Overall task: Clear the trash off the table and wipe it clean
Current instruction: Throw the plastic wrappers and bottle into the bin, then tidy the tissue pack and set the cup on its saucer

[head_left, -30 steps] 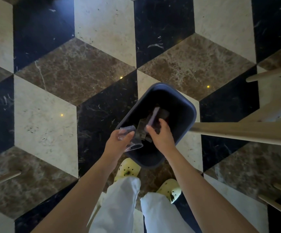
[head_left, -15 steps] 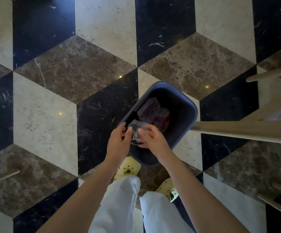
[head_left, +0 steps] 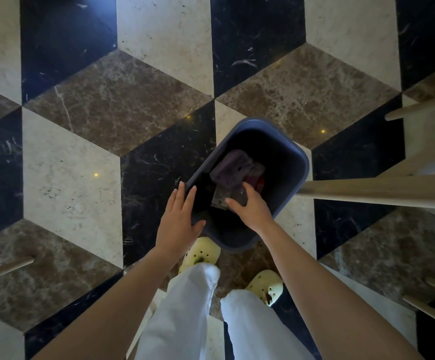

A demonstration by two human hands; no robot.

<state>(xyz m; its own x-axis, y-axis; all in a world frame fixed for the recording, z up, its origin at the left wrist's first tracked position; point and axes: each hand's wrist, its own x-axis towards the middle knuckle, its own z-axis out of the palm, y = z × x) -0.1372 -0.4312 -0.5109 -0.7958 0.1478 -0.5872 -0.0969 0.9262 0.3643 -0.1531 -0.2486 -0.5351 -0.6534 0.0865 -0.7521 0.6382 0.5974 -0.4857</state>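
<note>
A dark blue trash bin (head_left: 301, 158) stands on the marble floor just in front of my feet. Inside lie a purple wrapper (head_left: 233, 165), something red (head_left: 258, 181) and a scrap of paper (head_left: 219, 200). My right hand (head_left: 252, 210) reaches down into the bin, thumb and fingers curled around a clear plastic cup (head_left: 239, 196). My left hand (head_left: 178, 219) hovers flat over the bin's left rim with its fingers straight, holding nothing.
Pale wooden furniture legs cross the right side (head_left: 380, 194), the upper right (head_left: 419, 110) and the lower right (head_left: 432, 313); another pokes in at the left (head_left: 3, 268). My yellow clogs (head_left: 200, 253) touch the bin's near edge.
The clear cup passed from my left hand to my right and went lower into the bin. My left hand let go and drew back to the rim. A purple wrapper dropped in.
</note>
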